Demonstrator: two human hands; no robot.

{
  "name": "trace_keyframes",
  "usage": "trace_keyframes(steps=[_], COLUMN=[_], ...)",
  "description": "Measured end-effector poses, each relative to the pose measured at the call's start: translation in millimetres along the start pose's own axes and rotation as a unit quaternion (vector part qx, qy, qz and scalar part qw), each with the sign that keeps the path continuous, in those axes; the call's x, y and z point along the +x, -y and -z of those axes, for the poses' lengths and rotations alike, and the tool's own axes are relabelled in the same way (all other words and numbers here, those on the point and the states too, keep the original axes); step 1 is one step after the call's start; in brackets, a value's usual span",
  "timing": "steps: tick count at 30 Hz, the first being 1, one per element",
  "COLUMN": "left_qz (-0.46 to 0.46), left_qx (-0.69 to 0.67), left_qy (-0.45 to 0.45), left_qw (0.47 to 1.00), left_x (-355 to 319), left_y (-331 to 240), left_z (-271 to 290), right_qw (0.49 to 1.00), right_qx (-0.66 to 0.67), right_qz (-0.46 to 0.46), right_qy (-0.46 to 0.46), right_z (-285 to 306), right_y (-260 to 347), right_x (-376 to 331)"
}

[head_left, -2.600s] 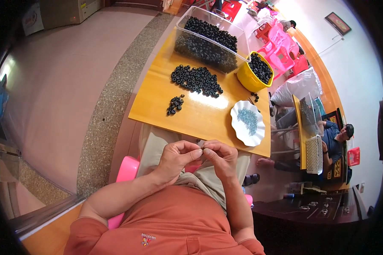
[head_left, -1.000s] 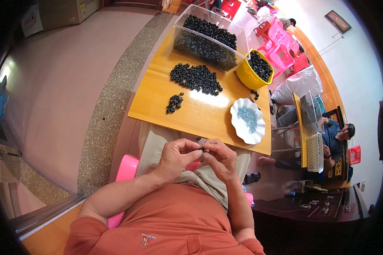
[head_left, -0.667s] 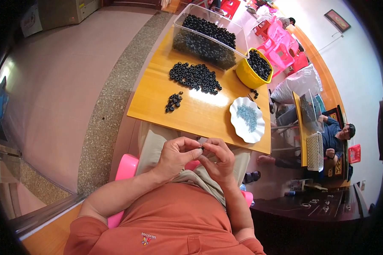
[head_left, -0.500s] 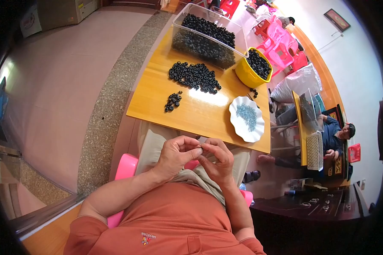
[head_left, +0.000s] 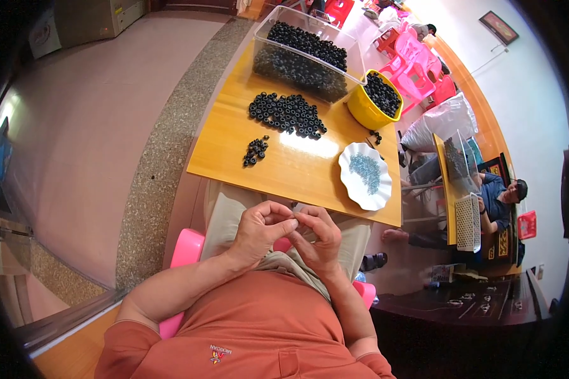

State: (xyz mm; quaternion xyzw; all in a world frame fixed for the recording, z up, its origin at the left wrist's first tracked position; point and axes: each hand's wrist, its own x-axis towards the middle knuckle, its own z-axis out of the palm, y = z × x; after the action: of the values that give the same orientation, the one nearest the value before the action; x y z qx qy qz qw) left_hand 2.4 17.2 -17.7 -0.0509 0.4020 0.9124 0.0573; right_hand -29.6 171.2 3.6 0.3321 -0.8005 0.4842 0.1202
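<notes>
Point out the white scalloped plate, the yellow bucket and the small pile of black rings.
White scalloped plate (head_left: 355, 189): head view, bare left rim.
Yellow plastic bucket (head_left: 362, 115): head view, outer wall.
Small pile of black rings (head_left: 255, 151): head view, pile's middle.

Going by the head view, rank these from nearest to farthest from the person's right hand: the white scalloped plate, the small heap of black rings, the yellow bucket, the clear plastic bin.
Measured from the right hand:
1. White scalloped plate, just ahead and to the right, on the table's near edge.
2. Small heap of black rings, ahead and to the left.
3. Yellow bucket, farther back on the right.
4. Clear plastic bin, at the table's far end.
</notes>
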Motion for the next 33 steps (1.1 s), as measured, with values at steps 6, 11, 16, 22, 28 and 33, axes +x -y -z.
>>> trace_keyframes(steps=[6,11,16,22,28,33], left_qz=[0.022,0.014,0.015,0.008,0.0,0.009], left_qx=[-0.017,-0.026,-0.02,0.011,0.037,0.049], left_qy=[0.01,0.019,0.019,0.016,0.024,0.032], left_qw=[1.0,0.999,1.0,1.0,0.999,0.998], left_x=[-1,0,0,-1,-1,-2], left_y=[-7,-6,-7,-7,-7,-8], left_z=[-4,-3,-3,-4,-3,-4], right_qw=[0.999,0.999,0.998,0.992,0.993,0.991], right_qx=[-0.034,-0.033,-0.055,-0.1,-0.097,-0.105], right_qz=[0.016,-0.006,0.016,0.055,0.046,0.063], right_qy=[-0.015,-0.035,-0.03,-0.048,-0.058,-0.056], right_z=[5,11,12,23,32,34], right_y=[7,6,9,12,17,15], right_x=[7,6,7,9,14,12])
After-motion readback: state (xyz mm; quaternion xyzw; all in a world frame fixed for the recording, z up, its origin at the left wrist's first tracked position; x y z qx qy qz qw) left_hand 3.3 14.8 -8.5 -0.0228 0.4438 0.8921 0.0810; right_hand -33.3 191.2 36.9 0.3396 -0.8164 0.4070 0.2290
